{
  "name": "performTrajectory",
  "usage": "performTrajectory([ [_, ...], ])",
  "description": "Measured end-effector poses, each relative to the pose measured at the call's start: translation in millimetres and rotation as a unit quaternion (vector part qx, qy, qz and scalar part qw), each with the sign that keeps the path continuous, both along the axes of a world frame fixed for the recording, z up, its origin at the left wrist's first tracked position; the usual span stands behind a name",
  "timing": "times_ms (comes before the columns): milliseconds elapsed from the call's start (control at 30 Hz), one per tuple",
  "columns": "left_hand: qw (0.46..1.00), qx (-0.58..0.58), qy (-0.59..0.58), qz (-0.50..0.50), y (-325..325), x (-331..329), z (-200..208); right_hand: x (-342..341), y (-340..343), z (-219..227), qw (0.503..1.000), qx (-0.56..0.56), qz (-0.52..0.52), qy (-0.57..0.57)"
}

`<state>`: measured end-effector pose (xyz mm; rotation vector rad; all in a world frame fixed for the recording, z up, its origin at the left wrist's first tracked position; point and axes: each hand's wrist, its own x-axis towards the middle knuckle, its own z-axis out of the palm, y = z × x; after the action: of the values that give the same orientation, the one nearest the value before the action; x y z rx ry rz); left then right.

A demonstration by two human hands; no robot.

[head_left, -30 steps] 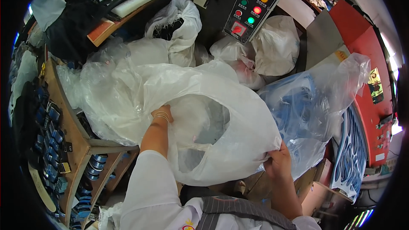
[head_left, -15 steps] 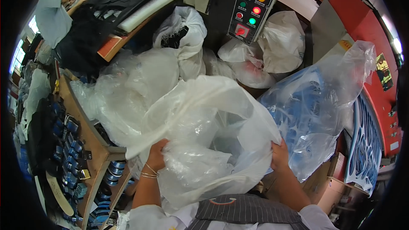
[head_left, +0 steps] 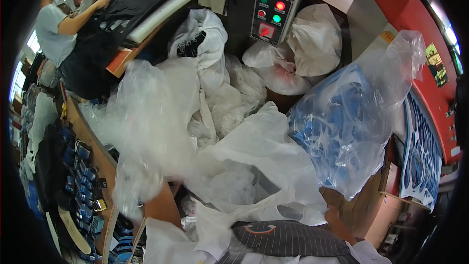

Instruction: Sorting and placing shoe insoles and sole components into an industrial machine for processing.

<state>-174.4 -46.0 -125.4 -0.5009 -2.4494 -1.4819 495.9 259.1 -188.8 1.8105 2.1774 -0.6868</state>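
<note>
A large white plastic bag lies spread in front of my body, its mouth sagging toward me. At the bag's right edge is my right hand, partly covered, its fingers seeming closed on the plastic. My left hand does not show; loose plastic fills the area on that side. A crumpled clear plastic bag hangs there, smeared by motion. To the right stands a clear bag of blue cut-out sheets.
A control panel with lit buttons rises at the back. White sacks sit beneath it. On the left, a wooden rack holds several blue metal pieces. Blue cut-out sheets stand far right. A co-worker works at the far left.
The white bag's wide-held mouth has collapsed and sunk. My left hand has gone out of sight, and my right has moved lower. Clear plastic at the left has swung toward me.
</note>
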Motion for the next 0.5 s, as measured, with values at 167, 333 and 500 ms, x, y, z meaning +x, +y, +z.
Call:
performTrajectory([
  [167, 0.985, -0.084, 0.135, 0.069, 59, -33, -27, -1, -21, 56, 0.998, -0.052, -0.014, -0.024],
  [333, 0.956, -0.234, 0.163, 0.062, 105, -28, -68, -8, -48, 105, 0.995, -0.078, -0.061, -0.028],
  [500, 0.757, -0.592, -0.040, -0.273, 116, 47, -165, 85, -75, 85, 0.993, -0.112, -0.012, -0.036],
])
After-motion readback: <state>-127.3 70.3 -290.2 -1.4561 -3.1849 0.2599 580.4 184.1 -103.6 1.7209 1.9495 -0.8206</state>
